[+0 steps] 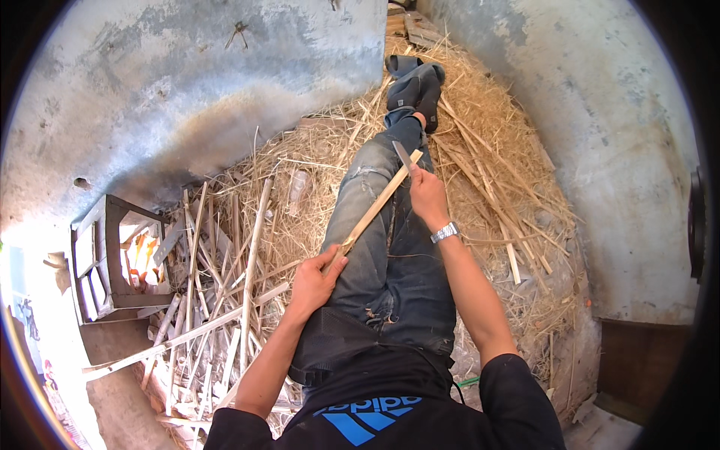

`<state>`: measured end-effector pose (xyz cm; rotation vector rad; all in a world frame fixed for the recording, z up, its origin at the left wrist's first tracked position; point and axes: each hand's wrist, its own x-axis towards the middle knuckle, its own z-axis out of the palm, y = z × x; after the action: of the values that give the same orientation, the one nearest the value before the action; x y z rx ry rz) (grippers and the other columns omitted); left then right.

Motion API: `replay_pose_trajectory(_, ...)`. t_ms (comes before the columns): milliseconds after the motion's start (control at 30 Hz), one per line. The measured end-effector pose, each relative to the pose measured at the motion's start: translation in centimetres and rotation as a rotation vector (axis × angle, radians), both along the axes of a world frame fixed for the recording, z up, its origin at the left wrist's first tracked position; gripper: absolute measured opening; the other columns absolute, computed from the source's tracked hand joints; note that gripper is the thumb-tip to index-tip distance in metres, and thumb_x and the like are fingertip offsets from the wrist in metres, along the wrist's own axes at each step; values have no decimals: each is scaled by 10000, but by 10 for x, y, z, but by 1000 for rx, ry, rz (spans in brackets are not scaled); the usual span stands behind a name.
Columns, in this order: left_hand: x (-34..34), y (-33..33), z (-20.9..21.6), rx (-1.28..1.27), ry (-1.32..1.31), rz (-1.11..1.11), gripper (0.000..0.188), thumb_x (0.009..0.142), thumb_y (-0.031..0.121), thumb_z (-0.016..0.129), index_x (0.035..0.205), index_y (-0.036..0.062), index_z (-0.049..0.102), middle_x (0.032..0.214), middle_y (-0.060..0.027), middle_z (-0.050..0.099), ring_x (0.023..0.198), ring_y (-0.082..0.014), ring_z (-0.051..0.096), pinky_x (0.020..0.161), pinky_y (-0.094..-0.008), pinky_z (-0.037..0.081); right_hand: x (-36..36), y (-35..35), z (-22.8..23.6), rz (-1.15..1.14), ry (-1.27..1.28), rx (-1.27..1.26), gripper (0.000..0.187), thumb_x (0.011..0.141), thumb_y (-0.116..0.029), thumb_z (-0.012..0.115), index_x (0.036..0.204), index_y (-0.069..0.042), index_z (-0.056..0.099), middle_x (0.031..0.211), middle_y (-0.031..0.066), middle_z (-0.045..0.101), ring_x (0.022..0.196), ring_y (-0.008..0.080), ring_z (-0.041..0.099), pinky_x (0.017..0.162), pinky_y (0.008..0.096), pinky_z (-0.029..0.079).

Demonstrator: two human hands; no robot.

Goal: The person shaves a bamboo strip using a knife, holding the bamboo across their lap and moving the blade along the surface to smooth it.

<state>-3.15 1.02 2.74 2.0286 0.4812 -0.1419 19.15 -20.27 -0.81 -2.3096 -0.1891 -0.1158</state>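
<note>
A pale bamboo strip (381,202) slants over my outstretched legs in worn dark jeans. My left hand (319,281) is closed round its lower end, with the thumb along the strip. In my right hand (429,199), which wears a metal wristwatch (445,232), is a knife (401,154). Its handle is hidden in the fist, and the grey blade points up and away from me. The blade lies close beside the strip's far end; whether the edge touches the wood I cannot tell.
Shavings (487,97) cover the floor around my legs. Several long strips (255,247) lie heaped at the left, more thin strips (495,195) at the right. A wooden stool (112,255) lies on its side at the left. Weathered walls (217,90) rise ahead and right.
</note>
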Motion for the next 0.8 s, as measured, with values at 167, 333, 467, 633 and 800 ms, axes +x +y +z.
replay_pose_trajectory(167, 1, 3, -17, -95, -6, 28, 498, 968, 343, 773, 1300, -22, 704, 1206, -247, 744, 1144, -282, 739, 967, -346, 545, -70, 21, -9, 281, -24, 102, 339, 1059, -266, 507, 924, -31, 711, 825, 272, 670, 825, 501, 660, 710, 569, 527)
replay_pose_trajectory(333, -6, 9, -21, -137, -66, 12, 492, 960, 321, 783, 1295, -30, 704, 1205, -249, 744, 1145, -277, 738, 969, -335, 544, -112, 19, 2, 363, 99, 34, 355, 1077, -315, 516, 958, -64, 736, 812, 240, 694, 775, 481, 675, 703, 566, 538)
replay_pose_trajectory(467, -4, 4, -22, -79, -85, 33, 477, 953, 312, 790, 1287, -20, 713, 1192, -247, 750, 1135, -261, 739, 968, -334, 542, -42, 3, -4, 97, 0, 80, 396, 1086, -316, 521, 936, -8, 718, 813, 290, 651, 762, 499, 649, 624, 546, 487)
replay_pose_trajectory(633, 2, 5, -29, -127, -41, -4, 457, 959, 277, 792, 1288, -29, 710, 1192, -215, 762, 1105, -197, 720, 962, -320, 537, -109, 34, -8, 332, -7, 204, 452, 1093, -331, 493, 850, -8, 697, 824, 284, 677, 788, 511, 658, 682, 567, 513)
replay_pose_trajectory(800, 4, 12, -18, -229, 35, -45, 477, 967, 237, 795, 1314, -70, 679, 1189, -160, 771, 1033, -121, 679, 915, -291, 536, -112, 23, 7, 455, 560, 324, 500, 1101, -416, 518, 806, -29, 631, 616, 136, 606, 528, 318, 571, 529, 413, 444)
